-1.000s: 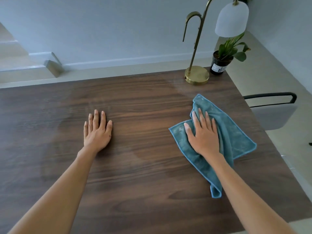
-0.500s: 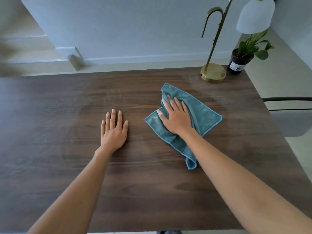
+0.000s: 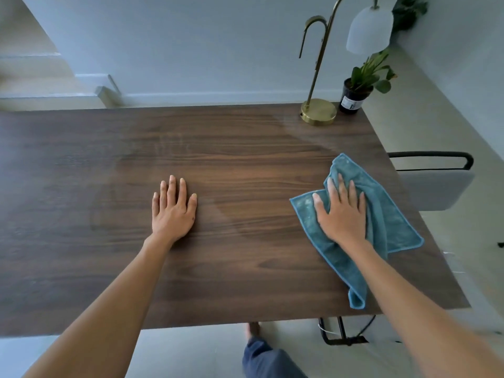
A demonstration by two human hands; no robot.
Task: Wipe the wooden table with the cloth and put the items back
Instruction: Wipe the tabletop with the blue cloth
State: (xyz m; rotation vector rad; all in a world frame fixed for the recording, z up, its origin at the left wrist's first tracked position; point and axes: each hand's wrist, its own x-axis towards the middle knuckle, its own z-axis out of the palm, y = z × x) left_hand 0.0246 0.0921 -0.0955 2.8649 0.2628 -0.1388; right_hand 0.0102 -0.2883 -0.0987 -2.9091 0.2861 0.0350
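Pale grey walls (image 3: 191, 36), light floor (image 3: 436, 105), grey chair (image 3: 433, 189) at right.

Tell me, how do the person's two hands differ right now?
The right hand presses flat on the blue cloth; the left hand rests flat on the bare wooden table. The right hand sits near the table's right edge, the left hand nearer the middle. Both lie palm down with fingers extended, gripping nothing.
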